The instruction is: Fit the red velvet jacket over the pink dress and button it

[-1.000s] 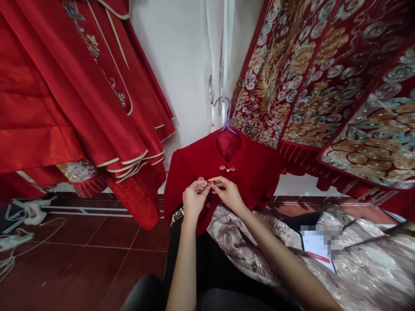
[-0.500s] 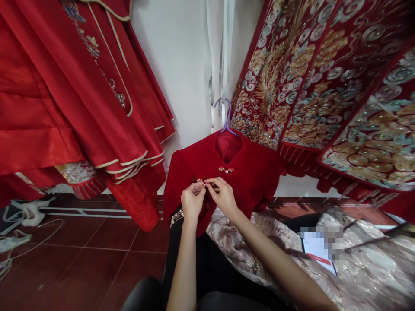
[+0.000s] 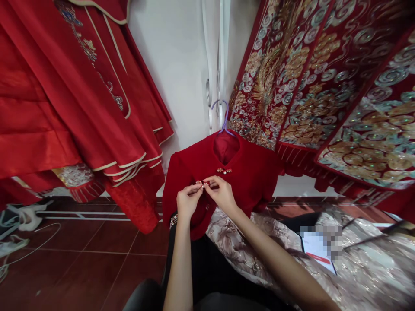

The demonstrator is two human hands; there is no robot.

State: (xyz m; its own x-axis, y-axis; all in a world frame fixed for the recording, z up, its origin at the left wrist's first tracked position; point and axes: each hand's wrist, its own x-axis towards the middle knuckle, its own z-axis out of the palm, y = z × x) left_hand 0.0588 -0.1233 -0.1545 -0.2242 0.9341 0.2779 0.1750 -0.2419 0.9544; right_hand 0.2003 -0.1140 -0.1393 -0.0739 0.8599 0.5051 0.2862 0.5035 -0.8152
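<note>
A dark red jacket (image 3: pixel 249 172) hangs on a purple hanger (image 3: pixel 224 116) in front of me, its lower part reaching my lap. My left hand (image 3: pixel 189 201) pinches one side of a beaded frog button (image 3: pixel 198 183) on the jacket's front. From the other side, the fingertips of my right hand (image 3: pixel 223 193) are closed on the same fastening. Red and pearly beads show between the fingers; whether its two halves are joined I cannot tell. Above, a beaded neck fastening (image 3: pixel 224 171) lies across the neckline. Beaded trim (image 3: pixel 173 220) edges the sleeve at left.
Red garments with pale piping (image 3: pixel 106 112) hang at left, and a heavily embroidered red garment (image 3: pixel 311 95) hangs at right. Shiny pale floral fabric (image 3: pixel 259 233) spreads beside my lap, with a phone (image 3: pixel 316 250) on it. White cables (image 3: pixel 42 242) trail over the tiled floor.
My left fingers have shifted slightly left, and more of the beaded fastening shows between my hands. Both hands stay pinched at the jacket front. The view has shifted a little.
</note>
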